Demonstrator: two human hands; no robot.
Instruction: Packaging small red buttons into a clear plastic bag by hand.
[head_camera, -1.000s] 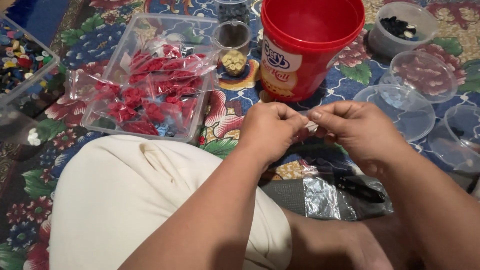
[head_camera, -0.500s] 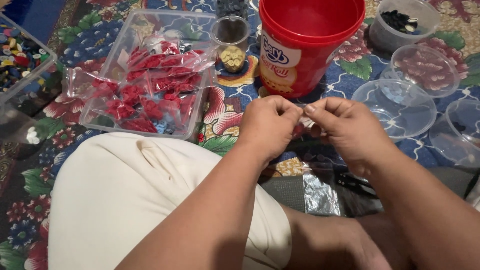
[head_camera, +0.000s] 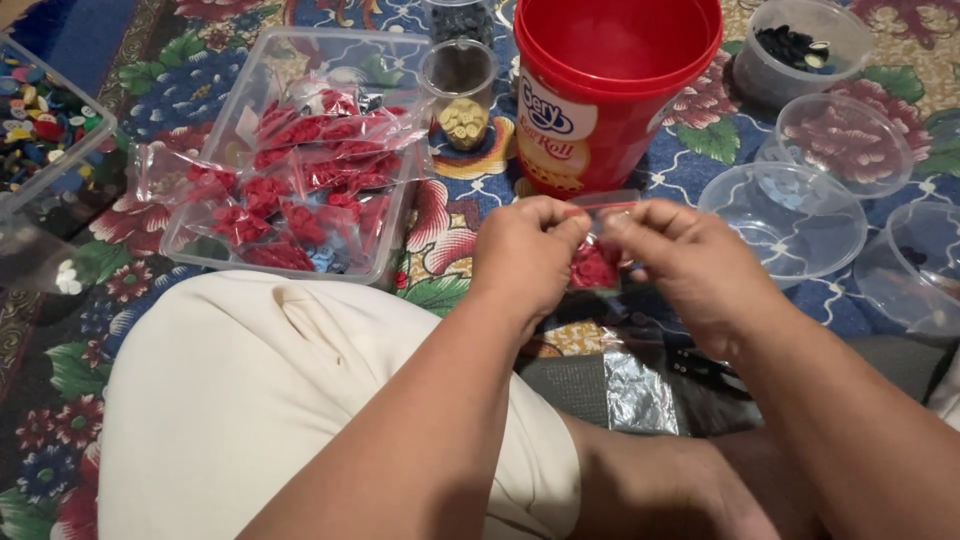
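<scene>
A small clear plastic bag (head_camera: 596, 262) with red pieces inside hangs between my two hands. My left hand (head_camera: 522, 252) pinches its top left edge and my right hand (head_camera: 690, 268) pinches its top right edge. Both hands hover above the flowered carpet, just in front of a big red bucket (head_camera: 610, 90). To the left lies a clear rectangular tray (head_camera: 395, 215) filled with several similar bags of red pieces (head_camera: 300, 190).
A small clear cup with yellow pieces (head_camera: 462, 100) stands behind the tray. Empty round clear tubs (head_camera: 785, 215) sit at the right, one tub with black pieces (head_camera: 795, 45) further back. A box of mixed coloured pieces (head_camera: 45, 120) is far left. My knee (head_camera: 280, 400) fills the foreground.
My hands have stayed together in front of the bucket; the small bag of red pieces now hangs visibly between them, its top edge stretched flat.
</scene>
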